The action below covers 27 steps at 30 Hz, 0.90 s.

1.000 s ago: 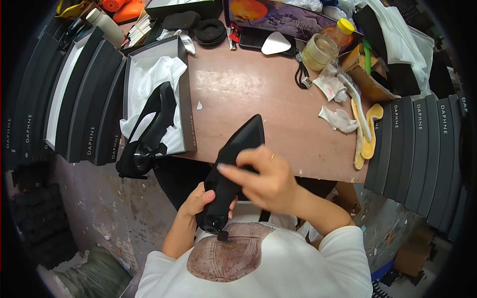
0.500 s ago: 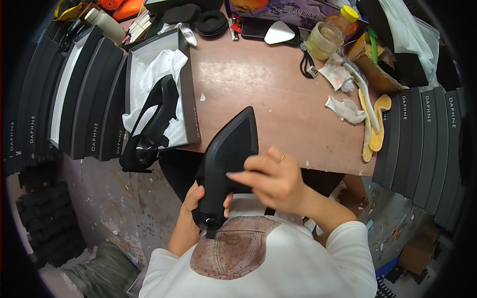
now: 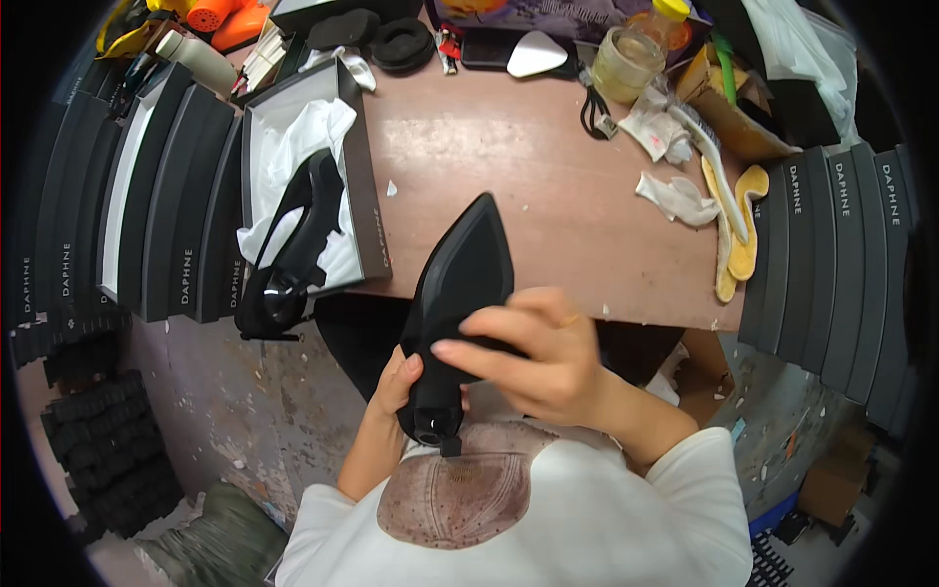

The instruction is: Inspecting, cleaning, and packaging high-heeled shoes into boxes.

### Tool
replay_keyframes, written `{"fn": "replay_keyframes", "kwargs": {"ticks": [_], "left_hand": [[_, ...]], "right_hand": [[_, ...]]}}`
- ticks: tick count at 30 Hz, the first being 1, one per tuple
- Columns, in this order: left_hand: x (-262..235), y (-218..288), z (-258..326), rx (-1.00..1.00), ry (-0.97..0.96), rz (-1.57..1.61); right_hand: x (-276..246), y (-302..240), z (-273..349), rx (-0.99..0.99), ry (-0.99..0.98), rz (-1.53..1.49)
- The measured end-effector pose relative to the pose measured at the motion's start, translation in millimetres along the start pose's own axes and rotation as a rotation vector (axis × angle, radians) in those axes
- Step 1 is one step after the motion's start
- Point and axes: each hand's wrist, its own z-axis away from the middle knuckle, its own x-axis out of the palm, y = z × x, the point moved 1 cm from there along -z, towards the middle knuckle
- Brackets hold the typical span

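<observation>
A black pointed-toe high-heeled shoe [image 3: 460, 264] is held in front of my chest with its sole turned up and its toe pointing away from me. My left hand [image 3: 395, 382] is closed round the narrow part of the shoe near the heel. Over the sole is my right hand [image 3: 543, 357], slightly blurred, its index finger stretched out at the middle of the sole and its other fingers apart. Nothing shows in that hand. A matching black shoe [image 3: 319, 181] rests on white tissue paper [image 3: 303, 127] in a grey shoebox [image 3: 364, 186], its heel end jutting past the near edge.
Dark shoeboxes stand in rows at left [image 3: 176, 215] and right [image 3: 807, 254]. Toward the right of the table [image 3: 469, 137] lie a white-handled brush [image 3: 719, 176], yellow insole-shaped pieces [image 3: 748, 220] and crumpled tissue [image 3: 675, 199]. A yellow-capped bottle [image 3: 665, 29] and glass jar [image 3: 626, 64] stand behind.
The shoe has tipped slightly more upright and shifted a little right, my left hand moving with it. My right index finger has slid slightly toward the heel along the sole. The view has shifted slightly.
</observation>
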Motion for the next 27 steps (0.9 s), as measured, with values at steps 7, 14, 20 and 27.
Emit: {"fn": "replay_keyframes", "kwargs": {"ticks": [7, 14, 20, 27], "left_hand": [[-10.5, -8.3, -1.8, 0.036, 0.017, 0.142], [-2.2, -12.2, -5.1, -0.045, -0.048, 0.112], [4.2, -2.4, -11.3, -0.172, 0.114, 0.195], [26.9, 7.5, -17.7, -0.111, 0.196, 0.196]], "right_hand": [[-12.7, 29.7, 9.5, 0.113, -0.116, 0.107], [14.5, 44.8, 19.5, 0.247, -0.016, 0.186], [24.2, 21.1, 30.4, -0.117, -0.173, 0.011], [29.1, 25.2, 25.5, -0.094, -0.138, -0.007]]}}
